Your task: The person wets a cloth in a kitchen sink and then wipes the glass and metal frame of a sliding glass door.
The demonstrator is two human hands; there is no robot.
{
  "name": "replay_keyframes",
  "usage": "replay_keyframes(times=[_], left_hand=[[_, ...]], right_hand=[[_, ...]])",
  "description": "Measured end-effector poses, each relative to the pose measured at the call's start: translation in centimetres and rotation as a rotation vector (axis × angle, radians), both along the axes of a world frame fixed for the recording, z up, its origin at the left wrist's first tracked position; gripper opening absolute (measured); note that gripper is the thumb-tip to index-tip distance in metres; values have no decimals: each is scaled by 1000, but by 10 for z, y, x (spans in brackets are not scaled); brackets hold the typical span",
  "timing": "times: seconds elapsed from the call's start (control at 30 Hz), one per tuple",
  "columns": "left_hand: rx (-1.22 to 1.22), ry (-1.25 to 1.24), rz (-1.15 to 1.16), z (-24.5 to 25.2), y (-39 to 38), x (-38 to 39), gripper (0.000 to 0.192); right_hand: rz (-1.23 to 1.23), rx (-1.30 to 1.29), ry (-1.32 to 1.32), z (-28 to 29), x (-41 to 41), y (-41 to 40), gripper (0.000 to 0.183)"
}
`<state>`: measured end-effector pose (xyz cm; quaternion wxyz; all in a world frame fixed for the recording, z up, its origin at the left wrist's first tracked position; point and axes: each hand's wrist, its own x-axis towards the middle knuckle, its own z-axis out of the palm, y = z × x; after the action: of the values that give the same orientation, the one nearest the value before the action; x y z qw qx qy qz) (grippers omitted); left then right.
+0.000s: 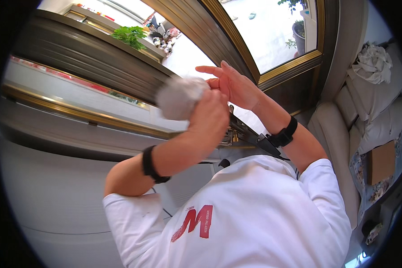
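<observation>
My left hand (pixel 210 112) grips a bunched grey-white cloth (pixel 181 97), blurred by motion. The cloth lies before a dark bronze door or window frame (pixel 114 60); whether it touches the frame I cannot tell. Close behind the left hand, my right hand (pixel 236 85) is raised with its index finger and thumb apart. Its lower fingers are bent near the cloth, and contact there is unclear. Just below the hands a dark door edge with metal lock fittings (pixel 235 134) shows, partly covered by the left hand. Each forearm wears a black strap.
A glazed door panel with gold trim (pixel 289 68) stands at upper right. Right of it is a beige sofa (pixel 331 134) with a crumpled white cloth (pixel 373 63) and a cardboard box (pixel 382 162). A green plant (pixel 130 36) and soft toys (pixel 164 35) show beyond the frame.
</observation>
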<state>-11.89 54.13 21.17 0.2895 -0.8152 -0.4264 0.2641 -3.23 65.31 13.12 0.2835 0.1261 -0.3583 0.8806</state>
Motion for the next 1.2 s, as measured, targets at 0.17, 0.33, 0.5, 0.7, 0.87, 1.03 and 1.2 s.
replay_keyframes(times=[0.17, 0.33, 0.5, 0.7, 0.87, 1.03, 1.2], left_hand=[[-153, 82, 57, -55, -3, 6, 21], [189, 93, -65, 40, -6, -3, 29], [842, -378, -545, 192, -24, -58, 19], [1052, -853, -537, 95, -3, -127, 18], [603, -933, -184, -109, -38, -95, 13], [604, -1252, -225, -146, -39, -113, 25], [1130, -1623, -23, -108, -32, -175, 33]], right_hand=[[-15, 94, -184, -13, 5, 3, 68], [8, 130, -146, -21, 1, 5, 69], [35, 326, -195, -6, -16, -13, 74], [-171, 389, -178, 21, -31, -38, 67], [-235, 192, -299, 18, -34, -39, 57], [-511, 381, -325, -5, -36, -30, 50], [-264, 66, -218, -27, -28, -9, 52]])
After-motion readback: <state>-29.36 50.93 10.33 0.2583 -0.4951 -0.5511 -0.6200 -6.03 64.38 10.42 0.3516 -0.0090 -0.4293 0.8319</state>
